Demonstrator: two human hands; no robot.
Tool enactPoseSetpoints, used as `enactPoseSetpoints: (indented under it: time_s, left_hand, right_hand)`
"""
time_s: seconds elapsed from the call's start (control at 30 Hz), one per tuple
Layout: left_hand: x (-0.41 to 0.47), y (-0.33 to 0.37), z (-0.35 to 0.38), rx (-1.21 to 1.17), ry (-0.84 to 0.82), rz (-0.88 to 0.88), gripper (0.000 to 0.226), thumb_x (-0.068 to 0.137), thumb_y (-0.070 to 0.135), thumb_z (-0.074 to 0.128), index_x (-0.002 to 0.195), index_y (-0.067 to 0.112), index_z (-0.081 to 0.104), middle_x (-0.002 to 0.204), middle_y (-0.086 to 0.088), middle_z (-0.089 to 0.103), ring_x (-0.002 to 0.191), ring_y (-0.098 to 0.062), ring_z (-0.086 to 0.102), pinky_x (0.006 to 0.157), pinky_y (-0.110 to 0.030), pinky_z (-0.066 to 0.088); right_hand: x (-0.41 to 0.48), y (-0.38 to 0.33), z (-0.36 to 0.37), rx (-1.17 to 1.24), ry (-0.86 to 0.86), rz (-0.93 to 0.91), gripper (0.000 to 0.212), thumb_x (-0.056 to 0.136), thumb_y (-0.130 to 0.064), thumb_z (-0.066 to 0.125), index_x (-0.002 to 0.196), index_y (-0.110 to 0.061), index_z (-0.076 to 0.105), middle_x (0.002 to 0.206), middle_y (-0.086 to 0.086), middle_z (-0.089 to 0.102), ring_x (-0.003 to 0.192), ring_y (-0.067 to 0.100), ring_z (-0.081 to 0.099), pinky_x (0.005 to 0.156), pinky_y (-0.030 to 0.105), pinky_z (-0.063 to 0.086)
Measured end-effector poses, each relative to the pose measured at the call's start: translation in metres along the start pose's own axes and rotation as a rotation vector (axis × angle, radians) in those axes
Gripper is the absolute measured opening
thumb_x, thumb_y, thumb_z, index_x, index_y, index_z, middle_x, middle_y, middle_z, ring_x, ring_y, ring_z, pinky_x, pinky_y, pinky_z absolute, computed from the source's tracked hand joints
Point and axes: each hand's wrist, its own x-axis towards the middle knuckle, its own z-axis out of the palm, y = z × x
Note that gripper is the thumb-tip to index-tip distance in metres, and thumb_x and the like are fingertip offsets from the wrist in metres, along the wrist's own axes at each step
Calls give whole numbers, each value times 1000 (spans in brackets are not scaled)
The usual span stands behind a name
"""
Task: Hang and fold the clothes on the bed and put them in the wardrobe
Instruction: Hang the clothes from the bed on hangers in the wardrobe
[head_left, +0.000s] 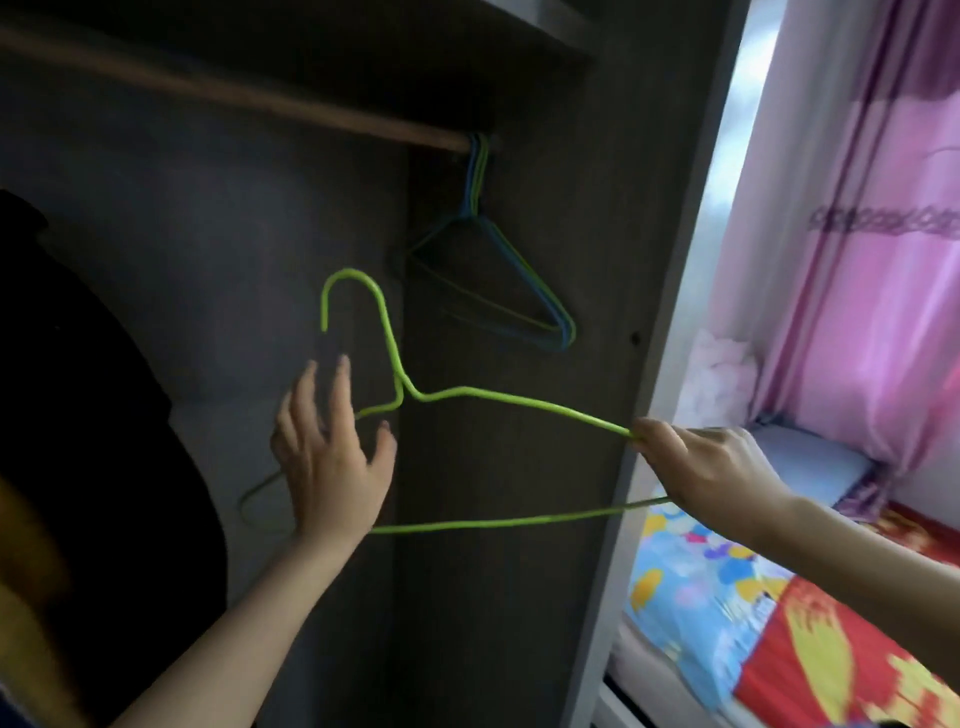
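A thin lime-green wire hanger (498, 402), hook at twelve o'clock. The right hand (711, 467) pinches its three-o'clock corner; the left hand (332, 467) has fingers (343, 395) spread wide. Dark wardrobe (519, 545); patterned bed (810, 654) and pink curtain (857, 291) at three o'clock.

Left grip (332, 460) splayed; right (701, 467) apparently pinching.

Green hanger (467, 389), centre: thin wire, smooth plastic-looking coat, faint gloss.
Spare hangers (563, 332), 1 o'clock: same coated wire, blue and green.
Rail (260, 98), 11 o'clock: round wood, matt brown.
Wardrobe board (493, 571), 6 o'clock: dark, matt, faint grain.
Dark garment (78, 415), 9 o'clock: matt black cloth.
Curtain (857, 260), 3 o'clock: thin pink cloth, soft sheen.
Bedsheet (753, 623), 4 o'clock: printed cloth, matt.
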Motion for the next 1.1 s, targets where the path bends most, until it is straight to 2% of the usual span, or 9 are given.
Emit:
enactPoseSetpoints:
  time_s: [0.1, 0.2, 0.33, 0.4, 0.53, 0.7, 0.8, 0.97, 1.1]
  left_hand:
    - [-25, 12, 12, -89, -142, -136, 54, 82, 7, 65, 133, 1, 46, 124, -24, 54, 111, -45, 49, 91, -55, 36]
    - [-59, 31, 11, -204, -334, -80, 33, 84, 0, 63, 117, 2, 61, 91, -16, 69, 80, -37, 64, 70, -37, 44]
    - [-104, 71, 18, -267, -413, -13, 22, 83, -1, 65, 105, 3, 66, 72, 5, 59, 58, -11, 54, 55, -18, 39]
    - [-128, 106, 34, -320, -459, 36, 21, 81, -4, 66, 101, 4, 67, 73, 10, 54, 59, -12, 51, 56, -19, 42]
    - [-179, 188, 73, -424, -570, 90, 18, 86, 8, 59, 101, 6, 69, 74, 0, 56, 61, -20, 55, 59, -39, 49]
    - [-238, 292, 121, -564, -662, 80, 23, 82, -1, 63, 101, 8, 72, 77, 1, 61, 67, -9, 52, 64, -21, 39]
    - [-276, 350, 150, -705, -816, 17, 28, 82, -6, 64, 102, 12, 70, 86, -7, 65, 78, -17, 60, 76, -30, 46]
    - [-337, 431, 188, -811, -958, 39, 23, 81, -1, 68, 101, 9, 72, 84, -6, 68, 76, -29, 64, 69, -40, 48]
    - [-371, 471, 227, -904, -1151, 134, 24, 83, -3, 65, 104, 6, 71, 81, -5, 68, 77, -28, 63, 67, -25, 45]
  right_hand:
    - [-42, 12, -3, 65, 23, -24, 24, 101, -18, 22, 90, -9, 40, 44, 5, 44, 27, 23, 37, 28, 19, 26]
    - [-91, 29, -5, 78, 44, 19, 26, 102, -20, 21, 91, -9, 41, 45, 6, 50, 29, 21, 43, 29, 20, 28]
    - [-170, 57, -6, 66, 21, 110, 28, 103, -21, 19, 91, -8, 42, 44, 6, 53, 30, 18, 49, 29, 19, 29]
    - [-220, 75, -14, 50, -8, 163, 31, 103, -22, 19, 90, -8, 44, 43, 5, 51, 29, 16, 48, 28, 19, 29]
    - [-320, 116, -45, 46, -67, 321, 38, 104, -27, 21, 91, -9, 53, 47, 6, 56, 31, 19, 50, 29, 21, 33]
    - [-434, 147, -102, -105, -129, 477, 25, 103, -25, 27, 88, -13, 43, 45, 2, 51, 32, 17, 46, 32, 21, 35]
    - [-504, 147, -139, -204, -126, 590, 25, 103, -25, 29, 88, -13, 45, 46, 2, 52, 33, 18, 49, 33, 19, 37]
    - [-593, 125, -186, -322, -194, 782, 32, 102, -27, 30, 84, -11, 51, 48, 5, 55, 35, 21, 55, 33, 20, 39]
    - [-641, 114, -209, -392, -268, 881, 30, 102, -28, 31, 88, -12, 52, 51, 2, 57, 37, 18, 55, 32, 21, 40]
